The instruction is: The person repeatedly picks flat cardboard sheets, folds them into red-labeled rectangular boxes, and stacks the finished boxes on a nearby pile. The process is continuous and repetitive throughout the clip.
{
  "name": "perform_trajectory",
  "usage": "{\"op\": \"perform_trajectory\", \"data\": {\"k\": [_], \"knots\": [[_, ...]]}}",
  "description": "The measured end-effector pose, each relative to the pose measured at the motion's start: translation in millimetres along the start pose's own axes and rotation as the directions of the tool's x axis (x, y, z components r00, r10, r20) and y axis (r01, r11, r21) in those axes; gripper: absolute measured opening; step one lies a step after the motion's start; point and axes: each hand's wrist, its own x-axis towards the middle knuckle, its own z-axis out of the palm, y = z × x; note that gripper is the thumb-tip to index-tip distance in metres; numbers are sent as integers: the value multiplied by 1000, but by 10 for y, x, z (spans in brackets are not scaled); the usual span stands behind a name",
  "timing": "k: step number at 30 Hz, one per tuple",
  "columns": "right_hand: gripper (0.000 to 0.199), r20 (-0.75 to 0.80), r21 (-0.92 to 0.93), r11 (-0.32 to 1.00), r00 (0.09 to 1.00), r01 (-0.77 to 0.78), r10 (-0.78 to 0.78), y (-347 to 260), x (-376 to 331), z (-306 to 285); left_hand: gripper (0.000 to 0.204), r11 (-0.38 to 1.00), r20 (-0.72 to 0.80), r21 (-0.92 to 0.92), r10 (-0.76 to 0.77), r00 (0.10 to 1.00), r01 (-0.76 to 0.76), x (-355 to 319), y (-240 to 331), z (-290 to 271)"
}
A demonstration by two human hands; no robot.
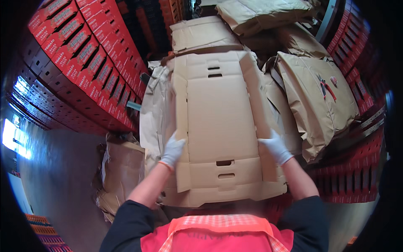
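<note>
A flat, unfolded cardboard box blank (220,122) lies brown side up on top of a pile of similar sheets, directly in front of the person, and both gloved hands are on its long side flaps. The left hand (172,152) rests with its fingers spread and laid flat along the left flap's crease, pressing rather than gripping; the right hand (275,147) sits the same way on the right flap, fingers extended over the fold line, nothing closed inside either palm. Placing one hand on each side keeps the wide sheet square and lets both flaps be worked along their scored lines at once. The blank's slotted handle cut-outs sit at its near and far ends, so it lies lengthwise away from the body. To the right, bundles wrapped in brown paper (317,94) lean against each other, with a small red-handled tool (326,89) lying on one of them, within reach. To the left, a tall stack of red printed cartons (84,63) rises like a wall, and loose brown wrapping paper (121,168) lies crumpled on the floor (63,168) beside the pile.
</note>
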Motion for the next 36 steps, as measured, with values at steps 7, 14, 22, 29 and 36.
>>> {"op": "perform_trajectory", "data": {"k": [7, 14, 22, 29, 36], "knots": [[46, 311, -713, 498, 859, 494, -406, 216, -64, 857, 58, 541, -95, 759, 642, 761, -362, 105, -388, 759], [45, 740, -648, -171, 561, 742, -372, -350, -240, -969, 47, -183, 806, 582, 261, 532, -792, -675, 201, -935], [31, 302, -592, 408, 660, 695, -688, -830, -127, -239, 10, 360, 266, 649, 718, 643, -670, -537, 905, 75], [47, 736, -587, 633, 658, 504, 158, -1283, -910, -203, 37, 377, 703, 683, -104, 703, -626, -1499, 912, 220], [32, 807, -580, 723, 388, 375, 446, -1152, -922, -219, 26, 425, 733, 671, -257, 630, -607, -1584, 856, 18]]}}
